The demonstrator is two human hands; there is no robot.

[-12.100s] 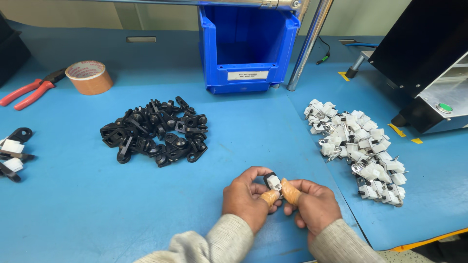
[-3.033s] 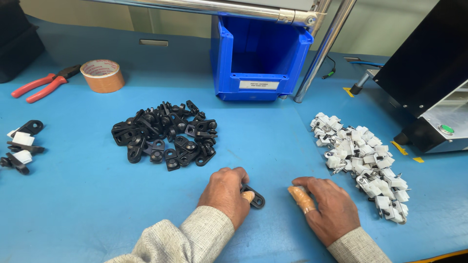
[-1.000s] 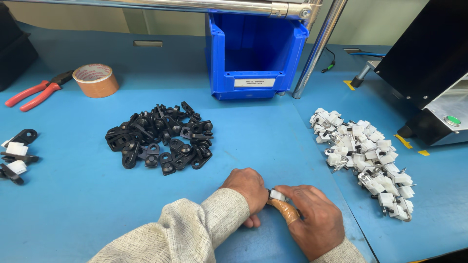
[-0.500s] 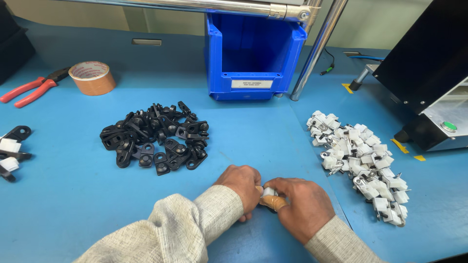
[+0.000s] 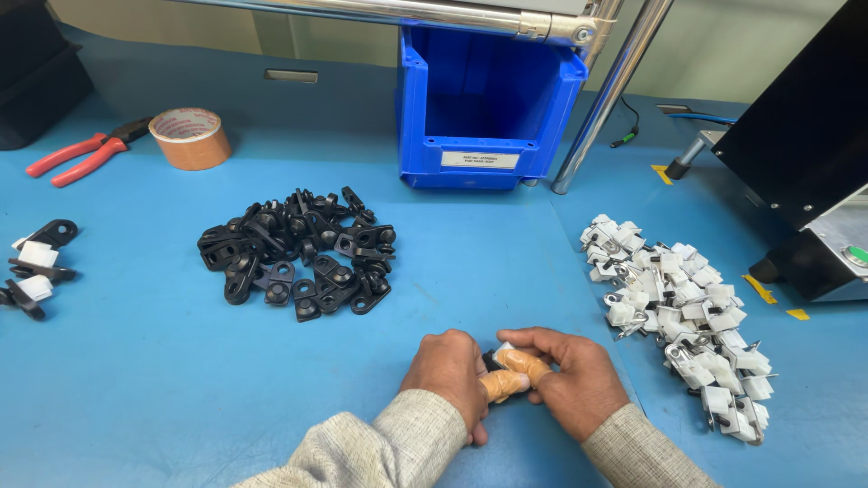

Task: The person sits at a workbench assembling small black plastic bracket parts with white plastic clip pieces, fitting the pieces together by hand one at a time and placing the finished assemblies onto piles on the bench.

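My left hand and my right hand meet low in the middle of the blue table, both gripping one small assembly: a black bracket with a white clip pressed between the fingertips. Tan finger cots cover my left thumb and a right finger. Most of the piece is hidden by the fingers. A heap of black brackets lies up and to the left of my hands. To the right spreads a heap of white clips.
A blue bin stands at the back beside a metal post. Red-handled pliers and a tape roll lie at the back left. Several joined black-and-white pieces sit at the left edge. A black machine fills the right.
Three seconds ago my hands lay apart on the table. They have come together over the piece, and over the last second they stayed joined, shifting slightly.
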